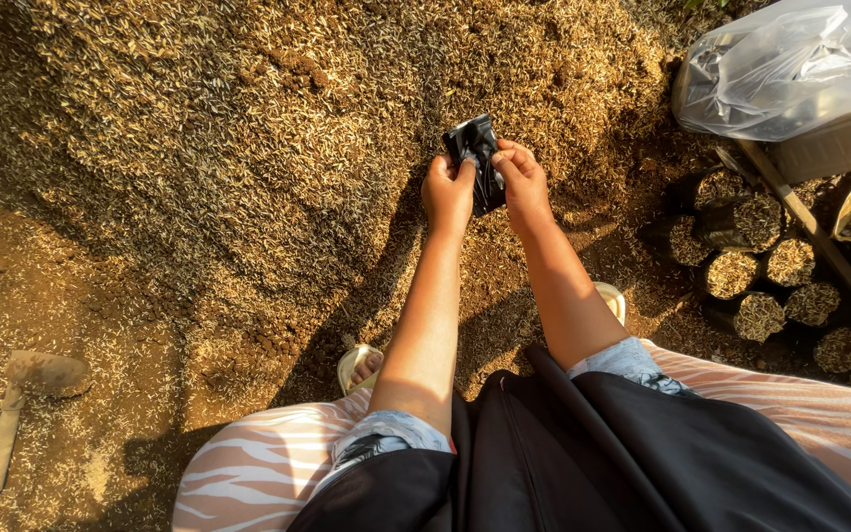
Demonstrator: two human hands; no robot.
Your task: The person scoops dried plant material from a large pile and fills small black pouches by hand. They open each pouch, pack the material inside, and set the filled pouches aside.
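Both of my hands hold a small black plastic bag (475, 148) out in front of me, above a big heap of husk and soil mix (248, 128). My left hand (447, 192) pinches the bag's left edge. My right hand (521, 182) grips its right side, fingers curled over the plastic. The bag looks flat and crumpled; whether anything is inside it cannot be seen.
Several filled black bags (751, 276) stand packed together at the right, beside a wooden leg (810, 232). A clear plastic sack (790, 64) lies on a crate at the top right. A soil-caked hand tool (22, 394) lies on the ground at the left. My sandalled feet (361, 365) rest near the heap.
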